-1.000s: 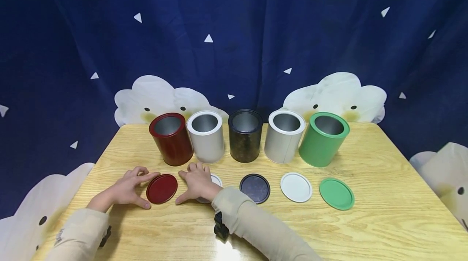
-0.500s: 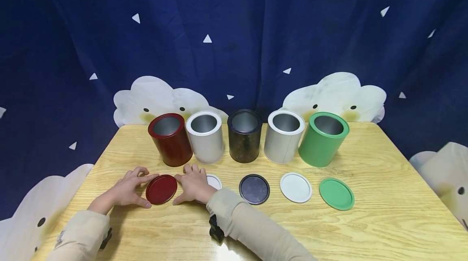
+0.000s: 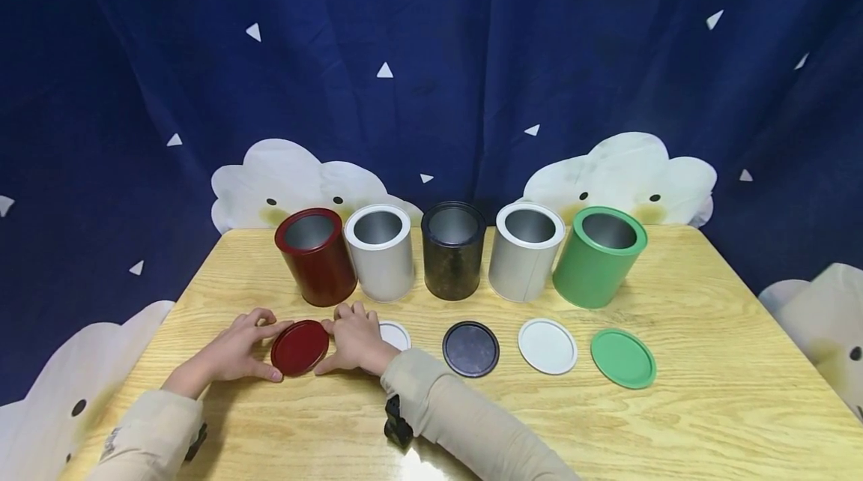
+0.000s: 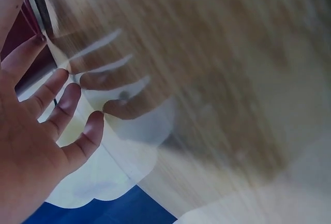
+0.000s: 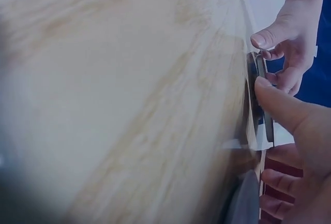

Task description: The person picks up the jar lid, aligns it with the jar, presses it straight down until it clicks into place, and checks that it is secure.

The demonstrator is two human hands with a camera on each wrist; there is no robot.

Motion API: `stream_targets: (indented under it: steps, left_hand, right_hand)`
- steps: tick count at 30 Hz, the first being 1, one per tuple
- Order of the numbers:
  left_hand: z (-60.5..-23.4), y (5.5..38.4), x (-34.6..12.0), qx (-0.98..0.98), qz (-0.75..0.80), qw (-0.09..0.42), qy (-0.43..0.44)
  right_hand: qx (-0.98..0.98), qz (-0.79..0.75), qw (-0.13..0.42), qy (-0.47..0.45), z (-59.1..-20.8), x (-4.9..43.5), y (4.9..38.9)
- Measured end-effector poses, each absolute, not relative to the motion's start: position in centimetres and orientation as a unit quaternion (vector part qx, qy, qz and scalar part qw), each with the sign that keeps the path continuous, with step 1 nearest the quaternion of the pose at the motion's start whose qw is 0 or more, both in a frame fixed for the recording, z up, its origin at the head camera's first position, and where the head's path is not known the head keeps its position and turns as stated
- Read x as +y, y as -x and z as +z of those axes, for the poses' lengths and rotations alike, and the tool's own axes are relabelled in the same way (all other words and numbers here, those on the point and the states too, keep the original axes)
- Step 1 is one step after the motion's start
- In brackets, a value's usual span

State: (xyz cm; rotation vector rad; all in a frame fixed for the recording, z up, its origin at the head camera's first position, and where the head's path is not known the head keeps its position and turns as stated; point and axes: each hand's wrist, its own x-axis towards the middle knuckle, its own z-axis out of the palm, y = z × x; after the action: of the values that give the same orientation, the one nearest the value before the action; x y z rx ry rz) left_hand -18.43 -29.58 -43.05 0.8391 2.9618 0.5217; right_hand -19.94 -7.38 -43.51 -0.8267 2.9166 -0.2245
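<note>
A round red lid (image 3: 300, 348) lies between the two hands at the table's left. The left hand (image 3: 236, 350) grips its left edge, index finger at the upper rim and thumb at the lower; the other fingers reach down toward the tabletop in the left wrist view. From the opposite side, the right hand (image 3: 356, 339) grips the right edge, its thumb low and its fingers high. The right wrist view gives the lid (image 5: 265, 100) nearly edge-on beside both thumbs. Partly behind the right hand is a white lid (image 3: 395, 335).
Behind the lids stand uncovered cans: red (image 3: 317, 264), white (image 3: 383, 267), black (image 3: 453, 267), another white (image 3: 522, 267) and green (image 3: 595, 271). Further right on the wooden table (image 3: 728, 406) lie a black lid (image 3: 470, 348), a white lid (image 3: 547, 346) and a green lid (image 3: 623, 358).
The right hand has moved left, off part of the white lid and up to the red lid's right edge. The left thumb has shifted slightly inward against the red lid.
</note>
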Motion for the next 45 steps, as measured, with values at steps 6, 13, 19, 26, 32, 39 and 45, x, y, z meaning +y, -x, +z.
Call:
stream_targets:
  steps: [6, 13, 19, 26, 32, 39, 45]
  left_hand:
    - [-43.1, 18.3, -29.8, 0.941, 0.199, 0.010, -0.275]
    - [-42.7, 18.3, -29.8, 0.937, 0.230, 0.010, -0.263]
    - [-41.9, 18.0, -29.5, 0.933, 0.252, 0.004, -0.257]
    - [-41.2, 18.0, -29.3, 0.930, 0.262, -0.009, -0.259]
    - [-40.5, 17.9, -29.2, 0.924, 0.290, -0.006, -0.250]
    - [-39.7, 17.7, -29.1, 0.913, 0.323, -0.002, -0.248]
    - [-39.3, 17.9, -29.2, 0.914, 0.316, -0.021, -0.252]
  right_hand:
    - [0.949, -0.126, 0.035, 0.287, -43.8, -7.1, 20.1]
    - [0.937, -0.167, 0.026, 0.307, -43.2, -6.7, 20.3]
    - [0.931, -0.173, 0.014, 0.322, -42.5, -6.3, 20.4]
    - [0.924, -0.178, -0.003, 0.338, -41.8, -5.8, 20.5]
    - [0.918, -0.188, -0.015, 0.349, -41.2, -5.5, 20.6]
    - [0.912, -0.212, -0.011, 0.350, -40.2, -5.2, 20.5]
    - [0.905, -0.230, -0.024, 0.358, -39.7, -5.1, 20.6]
